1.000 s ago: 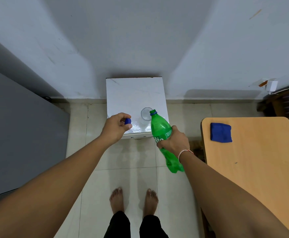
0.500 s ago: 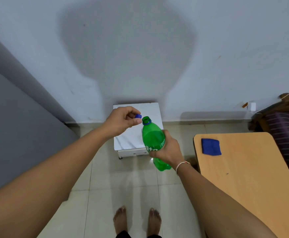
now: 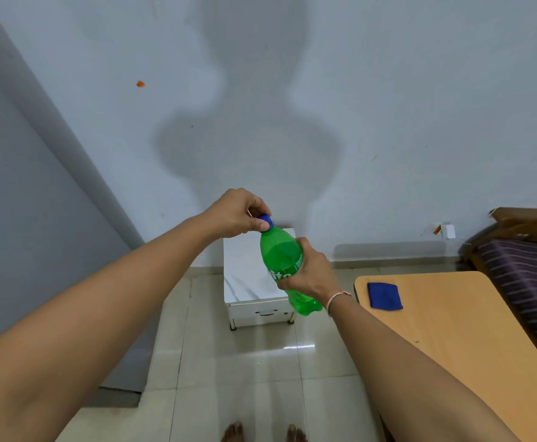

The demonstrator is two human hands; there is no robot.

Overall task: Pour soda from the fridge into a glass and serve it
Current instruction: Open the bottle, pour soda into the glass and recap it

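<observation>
Your left grip (image 3: 240, 213) pinches the blue cap (image 3: 266, 222) between thumb and fingertips, and the cap sits on the mouth of the green soda bottle (image 3: 281, 261). Your right grip (image 3: 305, 272) is wrapped around the bottle's middle, over the label, with the thumb on the near side and the fingers curled behind. You hold the bottle in the air, tilted so that its neck leans away from you and to the left and its base points back toward your right wrist, where a thin band (image 3: 337, 298) is tied. Green liquid fills most of the body.

Behind the bottle stands a small white worktop (image 3: 244, 275) against the wall, and the bottle hides part of its right side. Whether a glass stands on it cannot be told from this angle. At your right a wooden worktop (image 3: 452, 330) reaches in from the right edge of the view, and a folded blue cloth (image 3: 384, 296) lies near its far left corner. Beyond it is a bed with a striped cover (image 3: 528, 275). Your bare toes (image 3: 233, 432) show on the tiled floor (image 3: 244, 378) at the bottom edge. A grey panel (image 3: 21, 218) fills the left side.
</observation>
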